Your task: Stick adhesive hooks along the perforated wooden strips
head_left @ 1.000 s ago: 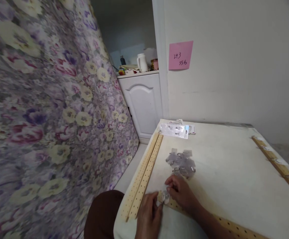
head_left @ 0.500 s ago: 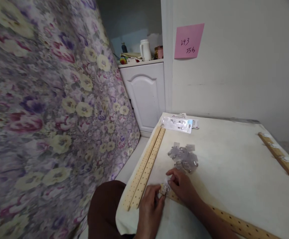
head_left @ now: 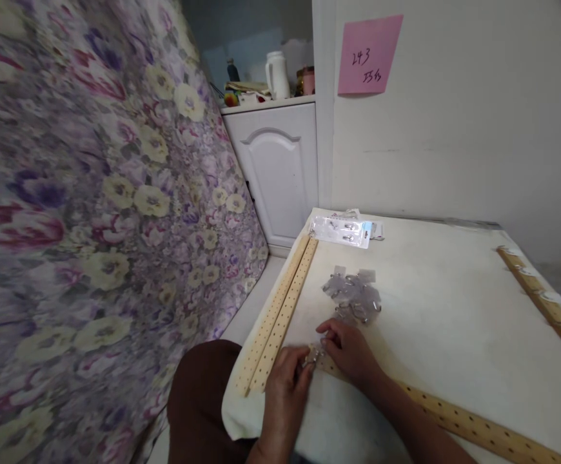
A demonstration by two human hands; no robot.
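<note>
A long wooden strip with rows of holes lies along the near edge of the table, its left end between my hands. At that end sits a small clear hook with a shiny metal part. My left hand is closed, thumb and fingers pinching the hook and strip end from the left. My right hand is closed at the hook's right side, thumb and index finger pressed near it. What exactly its fingertips hold is hard to make out. Just beyond my hands lies a pile of clear hooks.
Two perforated wooden strips lie side by side along the left table edge. Clear hook packaging rests at the back left. Another strip with white-and-metal hooks lies at the right edge. A floral curtain hangs at left.
The view has tilted slightly downward, so the scene sits higher. Both hands stay at the strip's left end with the clear hook, their grip little changed.
</note>
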